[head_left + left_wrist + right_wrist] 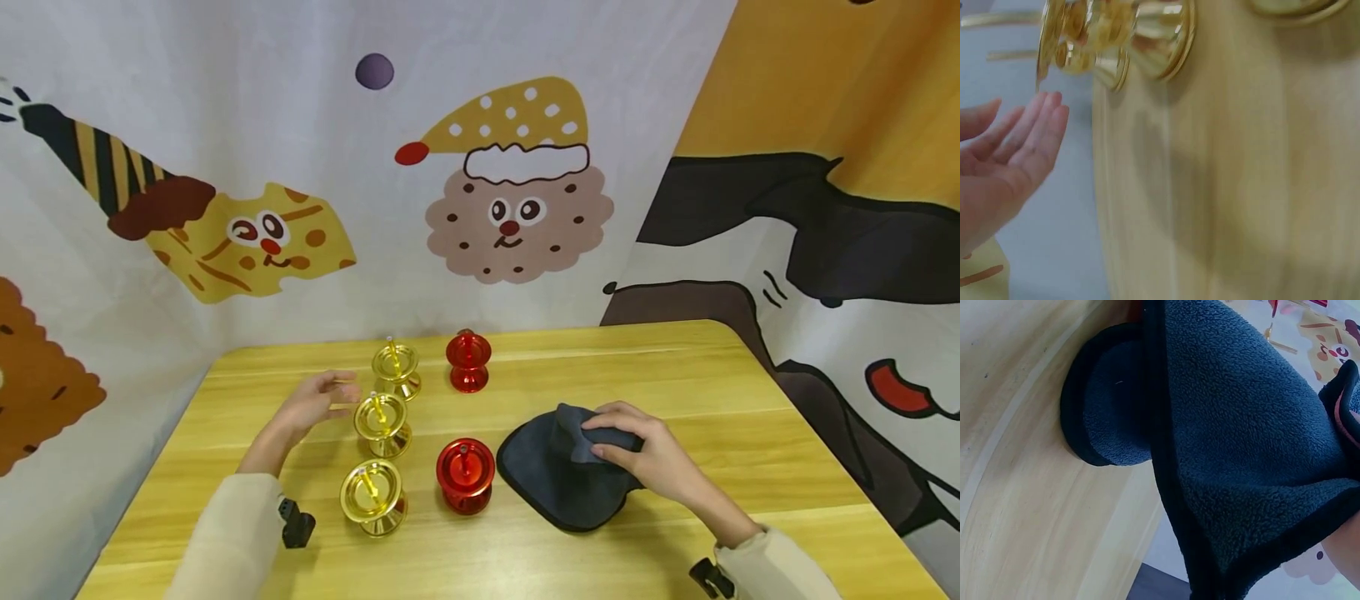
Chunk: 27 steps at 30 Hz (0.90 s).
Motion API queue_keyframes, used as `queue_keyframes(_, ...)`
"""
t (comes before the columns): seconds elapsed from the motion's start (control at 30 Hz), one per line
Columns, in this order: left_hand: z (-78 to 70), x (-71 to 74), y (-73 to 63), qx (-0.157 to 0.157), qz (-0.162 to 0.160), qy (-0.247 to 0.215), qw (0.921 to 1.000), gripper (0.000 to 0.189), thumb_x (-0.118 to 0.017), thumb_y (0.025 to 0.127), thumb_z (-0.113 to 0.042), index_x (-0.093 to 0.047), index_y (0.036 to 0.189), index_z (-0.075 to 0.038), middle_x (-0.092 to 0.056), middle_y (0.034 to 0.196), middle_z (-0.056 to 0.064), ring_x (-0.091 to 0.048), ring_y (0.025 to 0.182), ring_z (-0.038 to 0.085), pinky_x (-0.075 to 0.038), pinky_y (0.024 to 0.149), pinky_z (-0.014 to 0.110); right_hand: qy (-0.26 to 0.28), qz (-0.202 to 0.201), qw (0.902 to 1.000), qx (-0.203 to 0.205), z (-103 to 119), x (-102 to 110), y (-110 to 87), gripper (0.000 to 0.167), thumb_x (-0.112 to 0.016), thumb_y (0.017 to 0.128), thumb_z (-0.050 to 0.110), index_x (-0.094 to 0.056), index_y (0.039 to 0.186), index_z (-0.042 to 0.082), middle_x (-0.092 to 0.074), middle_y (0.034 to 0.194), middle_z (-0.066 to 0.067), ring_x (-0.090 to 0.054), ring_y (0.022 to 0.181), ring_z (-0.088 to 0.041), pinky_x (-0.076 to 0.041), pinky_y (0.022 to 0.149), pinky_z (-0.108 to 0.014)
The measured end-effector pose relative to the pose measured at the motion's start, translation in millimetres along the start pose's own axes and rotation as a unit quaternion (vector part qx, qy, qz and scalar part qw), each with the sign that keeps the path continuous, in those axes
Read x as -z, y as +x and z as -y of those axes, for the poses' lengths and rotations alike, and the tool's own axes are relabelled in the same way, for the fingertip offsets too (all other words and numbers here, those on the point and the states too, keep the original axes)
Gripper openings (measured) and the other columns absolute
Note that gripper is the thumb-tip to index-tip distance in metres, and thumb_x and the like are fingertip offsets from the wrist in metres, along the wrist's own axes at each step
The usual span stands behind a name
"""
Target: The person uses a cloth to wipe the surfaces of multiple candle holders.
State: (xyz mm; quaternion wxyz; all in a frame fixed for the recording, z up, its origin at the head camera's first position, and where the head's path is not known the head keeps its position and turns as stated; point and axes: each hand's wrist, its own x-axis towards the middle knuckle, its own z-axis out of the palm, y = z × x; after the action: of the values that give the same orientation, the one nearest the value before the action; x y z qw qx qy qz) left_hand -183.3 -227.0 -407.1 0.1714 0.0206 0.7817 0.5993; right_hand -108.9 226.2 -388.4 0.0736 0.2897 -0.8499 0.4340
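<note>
My right hand (637, 437) pinches a bunched part of a dark blue-grey cloth (558, 487) with a black border. The rest of the cloth spreads on the table. Close up in the right wrist view, the fuzzy cloth (1241, 406) hangs raised in a fold. My left hand (318, 400), fingers loosely extended and holding nothing, hovers just left of the middle gold candle holder (381, 417). In the left wrist view its fingertips are right by a gold dish's rim. Another gold candle holder (396, 362) stands behind, a third (372, 496) in front.
Two red candle holders stand right of the gold ones, one at the back (468, 358) and one in front (465, 471), close to the cloth. All have upright center spikes. Behind the wooden table (615, 367) hangs a cartoon-printed curtain (315, 125).
</note>
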Motion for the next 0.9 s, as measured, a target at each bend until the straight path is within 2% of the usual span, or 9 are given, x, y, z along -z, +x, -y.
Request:
queue_keyframes(0.13, -6.9, 7.8, 13.6, -0.005, 0.028, 0.019, 0.9994, 0.043, -0.031, 0.095, 0.008, -0.02, 0.136, 0.015, -0.033, 0.129, 0.037, -0.036, 0.119, 0.046, -0.036, 0.098, 0.052, 0.004, 0.004, 1.0, 0.002, -1, -1, -0.2, 0.03, -0.07, 0.078, 0.001, -0.066, 0.106, 0.01, -0.058, 0.106, -0.006, -0.054, 0.093, -0.011, -0.051, 0.069, -0.023)
queue_keyframes(0.23, -11.8, 8.3, 22.4, 0.0, 0.038, 0.026, 0.9989, 0.047, -0.029, 0.093, 0.012, -0.016, 0.138, 0.014, -0.029, 0.132, 0.037, -0.033, 0.122, 0.046, -0.034, 0.1, 0.052, 0.007, 0.006, 1.0, 0.002, -2, -1, -0.7, 0.03, -0.07, 0.078, 0.001, -0.066, 0.106, 0.01, -0.057, 0.107, -0.006, -0.054, 0.093, -0.011, -0.051, 0.069, -0.023)
queue_keyframes(0.37, -15.5, 4.2, 31.6, 0.006, 0.051, 0.018, 0.9985, 0.051, -0.027, 0.093, 0.013, -0.008, 0.14, 0.013, -0.025, 0.135, 0.038, -0.03, 0.124, 0.046, -0.031, 0.102, 0.052, 0.009, 0.007, 0.9999, 0.001, -3, -2, -1.6, 0.03, -0.07, 0.078, 0.002, -0.066, 0.106, 0.01, -0.057, 0.107, -0.007, -0.054, 0.093, -0.011, -0.051, 0.068, -0.023)
queue_keyframes(0.47, -14.4, 0.9, 36.4, 0.012, 0.048, 0.0, 0.9988, 0.052, -0.027, 0.092, 0.013, -0.006, 0.14, 0.013, -0.028, 0.133, 0.038, -0.031, 0.123, 0.046, -0.031, 0.102, 0.051, 0.01, 0.008, 0.9999, 0.0, -3, -2, -2.1, 0.03, -0.07, 0.078, 0.002, -0.066, 0.107, 0.01, -0.057, 0.107, -0.006, -0.053, 0.093, -0.011, -0.051, 0.068, -0.023)
queue_keyframes(0.6, -12.5, -1.7, 39.0, 0.024, 0.029, -0.018, 0.9991, 0.054, -0.027, 0.09, 0.017, -0.006, 0.139, 0.015, -0.033, 0.126, 0.039, -0.035, 0.119, 0.047, -0.034, 0.101, 0.048, 0.014, 0.011, 0.9998, 0.001, -3, -2, -2.6, 0.03, -0.069, 0.078, 0.002, -0.066, 0.107, 0.009, -0.057, 0.107, -0.007, -0.053, 0.094, -0.011, -0.051, 0.069, -0.023)
queue_keyframes(0.7, -14.0, -2.1, 37.9, 0.035, 0.008, -0.012, 0.9993, 0.051, -0.029, 0.093, 0.012, -0.006, 0.138, 0.016, -0.033, 0.125, 0.038, -0.041, 0.115, 0.044, -0.037, 0.099, 0.044, 0.016, 0.013, 0.9998, 0.004, -4, -3, -2.9, 0.03, -0.069, 0.078, 0.001, -0.065, 0.107, 0.009, -0.057, 0.107, -0.007, -0.054, 0.094, -0.012, -0.051, 0.07, -0.023)
queue_keyframes(0.83, -19.1, -0.9, 35.0, 0.058, -0.053, 0.007, 0.9969, 0.047, -0.034, 0.097, 0.001, -0.015, 0.135, 0.02, -0.033, 0.126, 0.038, -0.056, 0.099, 0.031, -0.047, 0.091, 0.036, 0.013, 0.013, 0.9998, 0.005, -4, -3, -3.2, 0.03, -0.069, 0.078, 0.001, -0.066, 0.107, 0.009, -0.057, 0.107, -0.007, -0.053, 0.094, -0.012, -0.051, 0.071, -0.022)
queue_keyframes(0.9, -22.6, 0.5, 32.6, 0.073, -0.085, 0.01, 0.9937, 0.045, -0.036, 0.096, 0.001, -0.02, 0.132, 0.022, -0.035, 0.125, 0.038, -0.06, 0.086, 0.022, -0.05, 0.086, 0.032, 0.012, 0.014, 0.9998, 0.005, -5, -3, -3.4, 0.03, -0.069, 0.078, 0.002, -0.066, 0.107, 0.009, -0.058, 0.107, -0.007, -0.053, 0.094, -0.012, -0.051, 0.071, -0.022)
